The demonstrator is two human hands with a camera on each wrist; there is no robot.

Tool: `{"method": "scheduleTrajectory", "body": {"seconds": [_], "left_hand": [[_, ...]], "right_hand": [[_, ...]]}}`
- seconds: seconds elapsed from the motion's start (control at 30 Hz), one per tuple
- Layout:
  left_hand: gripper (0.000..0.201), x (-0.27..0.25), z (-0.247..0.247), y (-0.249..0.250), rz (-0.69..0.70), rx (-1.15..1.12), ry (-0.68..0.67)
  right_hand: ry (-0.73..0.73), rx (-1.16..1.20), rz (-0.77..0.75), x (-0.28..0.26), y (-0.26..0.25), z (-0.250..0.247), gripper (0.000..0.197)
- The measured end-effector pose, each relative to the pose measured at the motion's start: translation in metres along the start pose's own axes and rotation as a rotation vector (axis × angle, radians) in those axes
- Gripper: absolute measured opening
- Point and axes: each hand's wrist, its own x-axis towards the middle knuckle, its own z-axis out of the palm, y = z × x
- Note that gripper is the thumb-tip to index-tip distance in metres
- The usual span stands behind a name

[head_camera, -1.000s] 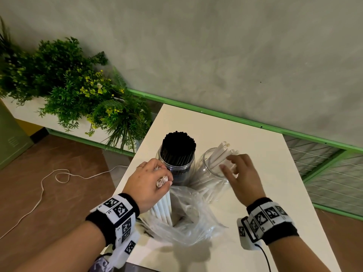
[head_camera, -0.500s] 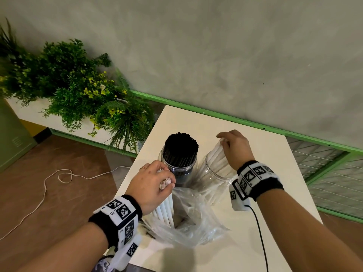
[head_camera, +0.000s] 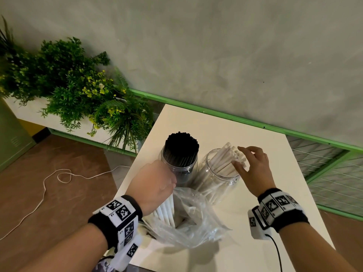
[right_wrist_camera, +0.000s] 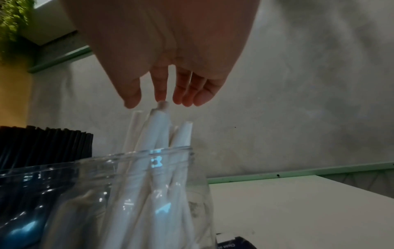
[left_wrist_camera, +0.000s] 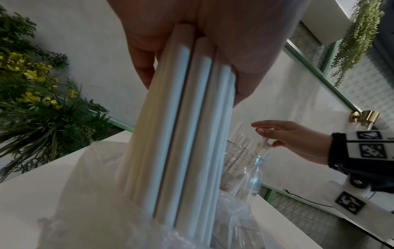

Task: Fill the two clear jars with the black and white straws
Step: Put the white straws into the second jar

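Two clear jars stand side by side on the white table (head_camera: 255, 146). The left jar (head_camera: 179, 169) is packed with black straws (head_camera: 181, 146). The right jar (head_camera: 218, 177) holds several white straws (head_camera: 225, 160) leaning to the right. My right hand (head_camera: 249, 163) hovers over their tops with fingers straight; its fingertips (right_wrist_camera: 162, 96) just touch one straw end. My left hand (head_camera: 155, 185) grips a bundle of white straws (left_wrist_camera: 181, 134) that stands upright in a clear plastic bag (head_camera: 196, 218) at the near edge.
A planter of green foliage with yellow flowers (head_camera: 78, 91) stands left of the table, below it. A white cord (head_camera: 59, 177) lies on the brown floor. A green-framed wire-mesh panel (head_camera: 330, 173) runs along the right. A grey wall rises behind the table.
My right hand reached over the white-straw jar, then drew back toward me; its fingers now touch the straw tops. My left hand turned palm-down on its bundle in the bag.
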Motion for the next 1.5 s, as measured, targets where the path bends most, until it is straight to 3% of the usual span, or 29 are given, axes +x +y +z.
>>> {"method": "scheduleTrajectory", "body": {"seconds": [0.1,0.17,0.33,0.53,0.73,0.87,1.13,1.27,1.37,1.5], "left_hand": [[0.026,0.000,0.000,-0.001,0.002,-0.006,0.002],[0.026,0.000,0.000,-0.001,0.000,-0.004,0.000],[0.027,0.001,0.000,-0.001,-0.009,-0.002,-0.009],[0.030,0.000,-0.001,-0.002,-0.010,-0.003,-0.011],[0.028,0.001,0.001,-0.002,-0.013,-0.013,0.001],[0.028,0.001,0.000,-0.001,-0.012,-0.017,0.004],[0.029,0.001,0.000,0.000,-0.013,-0.016,0.000],[0.027,0.001,0.001,-0.001,-0.023,-0.020,-0.001],[0.029,0.002,0.001,0.000,-0.024,-0.017,-0.008],[0.029,0.001,0.000,0.000,-0.022,-0.016,-0.010]], "right_hand": [[-0.139,0.098,0.087,-0.010,0.005,-0.006,0.057],[-0.168,0.131,0.072,-0.012,0.007,-0.005,0.049],[-0.098,0.160,0.087,-0.003,0.005,0.001,0.020],[0.099,0.187,0.034,0.024,0.002,-0.014,0.015],[-0.103,0.163,0.091,0.027,0.010,0.001,0.018],[-0.065,0.175,0.133,0.027,0.012,0.003,0.014],[0.006,0.023,-0.094,0.034,0.015,0.005,0.008],[-0.051,0.074,-0.091,0.039,0.006,0.012,0.012],[-0.004,0.155,-0.069,0.038,0.002,0.017,0.016],[0.022,0.128,-0.193,0.035,0.000,0.020,0.022]]}}
